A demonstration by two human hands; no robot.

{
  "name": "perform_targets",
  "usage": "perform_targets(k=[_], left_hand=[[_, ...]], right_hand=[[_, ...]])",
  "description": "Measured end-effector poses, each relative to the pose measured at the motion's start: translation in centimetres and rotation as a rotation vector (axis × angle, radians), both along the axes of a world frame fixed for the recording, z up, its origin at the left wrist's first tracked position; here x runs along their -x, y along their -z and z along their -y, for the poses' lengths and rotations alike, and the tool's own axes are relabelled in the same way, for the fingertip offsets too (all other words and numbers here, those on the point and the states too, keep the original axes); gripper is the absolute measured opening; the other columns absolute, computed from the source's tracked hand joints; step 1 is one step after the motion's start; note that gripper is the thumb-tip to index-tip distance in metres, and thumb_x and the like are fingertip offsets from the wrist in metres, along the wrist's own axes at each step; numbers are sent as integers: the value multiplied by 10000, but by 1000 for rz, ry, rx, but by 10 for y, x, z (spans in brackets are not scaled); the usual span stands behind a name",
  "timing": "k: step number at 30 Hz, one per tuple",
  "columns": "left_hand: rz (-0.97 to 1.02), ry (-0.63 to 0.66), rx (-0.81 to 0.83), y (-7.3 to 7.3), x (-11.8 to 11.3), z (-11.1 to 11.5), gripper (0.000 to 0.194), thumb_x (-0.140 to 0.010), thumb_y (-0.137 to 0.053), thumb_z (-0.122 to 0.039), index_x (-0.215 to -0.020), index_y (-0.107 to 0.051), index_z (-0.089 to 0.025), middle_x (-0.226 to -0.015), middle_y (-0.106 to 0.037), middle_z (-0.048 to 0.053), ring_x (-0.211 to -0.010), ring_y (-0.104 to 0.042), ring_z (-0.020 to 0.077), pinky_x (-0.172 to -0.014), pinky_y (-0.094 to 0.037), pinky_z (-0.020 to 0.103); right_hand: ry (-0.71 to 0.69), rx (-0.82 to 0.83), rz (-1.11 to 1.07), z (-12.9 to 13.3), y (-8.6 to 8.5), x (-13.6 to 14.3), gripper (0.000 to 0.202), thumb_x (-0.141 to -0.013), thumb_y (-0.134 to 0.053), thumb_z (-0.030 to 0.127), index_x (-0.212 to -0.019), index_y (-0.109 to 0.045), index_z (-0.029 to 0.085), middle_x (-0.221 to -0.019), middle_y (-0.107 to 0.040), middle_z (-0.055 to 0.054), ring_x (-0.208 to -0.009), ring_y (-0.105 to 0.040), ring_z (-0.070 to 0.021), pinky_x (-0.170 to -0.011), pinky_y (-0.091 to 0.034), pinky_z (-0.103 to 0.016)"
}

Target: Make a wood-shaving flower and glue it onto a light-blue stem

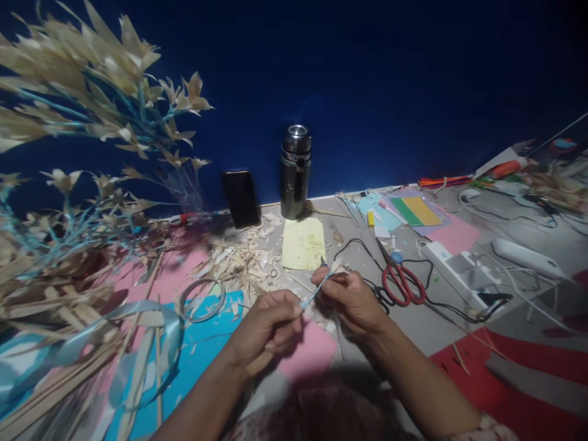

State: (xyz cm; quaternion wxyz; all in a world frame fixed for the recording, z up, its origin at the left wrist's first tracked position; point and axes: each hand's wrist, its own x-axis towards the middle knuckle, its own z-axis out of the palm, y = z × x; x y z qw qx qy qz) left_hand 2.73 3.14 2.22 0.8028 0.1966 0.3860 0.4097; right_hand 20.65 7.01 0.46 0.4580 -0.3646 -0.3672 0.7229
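Observation:
Between my hands runs a thin stem wrapped in light blue ribbon [316, 292], slanting up to the right. My left hand [271, 321] pinches its lower end between thumb and fingertips. Higher up, my right hand [346, 297] is closed round the stem, where a small pale tip [337, 264] shows above the fingers. Under the hands lies a pink sheet [309, 352]. Pale dry husk scraps [250, 263] are scattered just beyond my left hand, beside a yellow paper [301, 245].
Red-handled scissors [402, 285] and a white power strip [454, 275] with cables lie to the right. A flask [295, 174] and a phone [241, 199] stand against the blue wall. Husk flowers [133, 131] with blue stems fill the left. Loose ribbon [172, 334] crosses a blue sheet [206, 349].

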Motion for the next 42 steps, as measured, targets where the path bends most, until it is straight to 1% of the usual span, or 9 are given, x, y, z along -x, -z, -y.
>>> perform_targets(k=[5,12,20,28,31,34,37,39,42], left_hand=[[-232,-72,-143,-1,-1,4,186,-709,-781,-278,-683,-654,-144,-536,-687,38,-303,-333,24,-309,-200,139],[-577,-128,-440,-4,-6,11,168,-822,-682,-283,-702,-685,-166,-566,-669,6,-402,-490,87,-403,-350,193],[-880,-262,-630,-8,-16,17,160,-807,-665,-227,-649,-681,-210,-586,-625,-4,-551,-539,154,-548,-409,245],[-1082,-300,-900,7,-17,19,136,-811,-625,-151,-727,-700,-229,-667,-661,11,-613,-584,163,-636,-430,263],[-1040,-301,-811,5,-17,16,116,-800,-640,-175,-710,-696,-220,-663,-661,13,-622,-585,158,-628,-432,257],[-827,-265,-481,3,-17,12,147,-802,-657,-270,-671,-657,-202,-543,-587,-12,-479,-484,120,-482,-372,227],[-473,-196,-161,4,-16,8,210,-777,-691,-360,-686,-611,-189,-475,-522,-51,-338,-289,56,-352,-222,188],[-299,-158,-71,6,-14,6,248,-742,-732,-371,-677,-586,-182,-461,-490,-70,-321,-222,28,-330,-171,166],[-240,-117,-75,8,-11,7,283,-733,-761,-388,-668,-587,-174,-452,-491,-69,-311,-232,19,-321,-165,152]], right_hand=[[118,51,-23,2,-3,8,311,-572,-950,392,-661,-747,173,-552,-503,40,-467,-316,-67,-440,-196,-229],[330,-14,12,5,-3,18,354,-502,-956,320,-583,-644,173,-588,-553,37,-565,-449,-100,-524,-341,-229],[433,-139,113,6,4,26,366,-630,-893,364,-558,-575,198,-621,-526,33,-615,-461,-126,-608,-397,-260],[459,-49,127,6,2,34,378,-648,-872,372,-554,-550,198,-560,-480,58,-526,-371,-101,-503,-307,-251],[449,-27,111,4,3,34,408,-665,-866,391,-558,-521,201,-532,-438,76,-504,-329,-90,-495,-286,-246],[355,7,57,3,3,30,400,-683,-860,460,-614,-570,193,-542,-429,77,-501,-321,-85,-488,-267,-237],[134,49,-24,4,-1,23,397,-715,-822,548,-820,-715,181,-665,-546,23,-543,-390,-95,-493,-279,-234],[32,63,-53,5,-3,20,397,-703,-836,529,-865,-750,178,-726,-598,-5,-556,-406,-98,-503,-291,-238],[75,46,-21,6,-2,19,335,-664,-876,468,-750,-753,168,-666,-595,7,-521,-354,-82,-494,-267,-239]])
